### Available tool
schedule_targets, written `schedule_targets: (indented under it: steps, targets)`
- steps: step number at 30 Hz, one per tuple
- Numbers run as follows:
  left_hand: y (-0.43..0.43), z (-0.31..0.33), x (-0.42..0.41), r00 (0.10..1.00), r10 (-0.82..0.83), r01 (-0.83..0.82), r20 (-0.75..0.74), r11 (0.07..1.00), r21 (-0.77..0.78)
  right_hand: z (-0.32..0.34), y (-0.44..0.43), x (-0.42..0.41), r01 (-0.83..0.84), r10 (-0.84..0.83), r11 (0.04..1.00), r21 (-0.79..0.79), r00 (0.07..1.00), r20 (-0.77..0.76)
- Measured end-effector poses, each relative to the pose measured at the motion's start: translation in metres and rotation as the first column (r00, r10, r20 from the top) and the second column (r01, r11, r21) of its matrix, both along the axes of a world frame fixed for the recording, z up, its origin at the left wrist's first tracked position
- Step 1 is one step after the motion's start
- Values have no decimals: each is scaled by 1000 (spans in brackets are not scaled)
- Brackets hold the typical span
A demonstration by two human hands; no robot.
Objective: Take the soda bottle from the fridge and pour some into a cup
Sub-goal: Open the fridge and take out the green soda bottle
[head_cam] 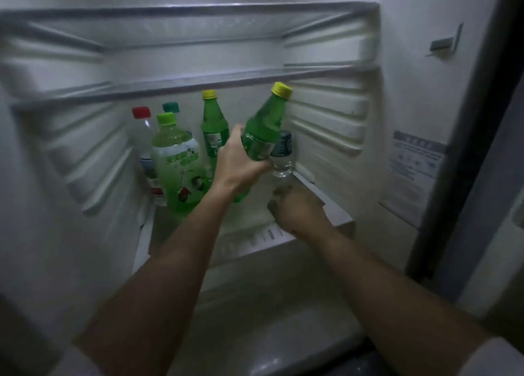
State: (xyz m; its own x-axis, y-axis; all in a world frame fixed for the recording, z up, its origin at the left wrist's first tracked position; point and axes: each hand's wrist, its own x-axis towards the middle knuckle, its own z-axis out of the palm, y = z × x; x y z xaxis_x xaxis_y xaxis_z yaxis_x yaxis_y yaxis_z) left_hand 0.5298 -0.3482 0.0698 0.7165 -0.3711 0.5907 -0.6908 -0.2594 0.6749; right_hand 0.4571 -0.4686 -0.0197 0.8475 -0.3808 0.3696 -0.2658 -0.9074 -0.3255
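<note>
My left hand is clamped round the green soda bottle, which is tilted rightward. Below-right of it, my right hand is blurred; whether it is apart or together, I cannot tell.

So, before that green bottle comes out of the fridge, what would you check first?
1. Grip: the left hand wraps round the lower body of the green plastic soda bottle: ok.
2. Yellow cap on the bottle: ok.
3. Room under the fridge shelf: the tilted bottle's cap sits close beneath its edge: cannot tell.
4. Neighbour: the clear water bottle with a dark label stands right behind it; whether they touch: cannot tell.
5. Right hand free to help: it is blurred, low beside the bottle: cannot tell.
6. Cup ready: none in view: cannot tell.
</note>
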Motion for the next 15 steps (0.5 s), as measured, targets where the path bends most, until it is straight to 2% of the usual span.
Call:
schedule_targets:
  steps: [5,7,9,12,13,15]
  targets:
    - [39,-4,-51,998,-63,64,24,997,-34,4,10,-11,11,-17,994,-107,998,-53]
    - [53,-5,-69,997,-77,77,16,997,-31,2,15,-18,-3,6,987,-158,1000,22]
    - [65,-9,-85,996,-93,93,3,995,-35,-7,19,-30,6,0,986,-168,999,35]
    - [75,-21,-108,995,-97,95,-15,993,-75,-4,34,-58,-50,53,996,76,998,-45]
    - [76,-25,-118,995,-95,92,-28,991,-95,3,40,-69,-109,110,969,223,994,8]
    - [76,-31,-141,993,-97,88,-64,988,-127,24,57,-95,-301,181,790,533,947,266]
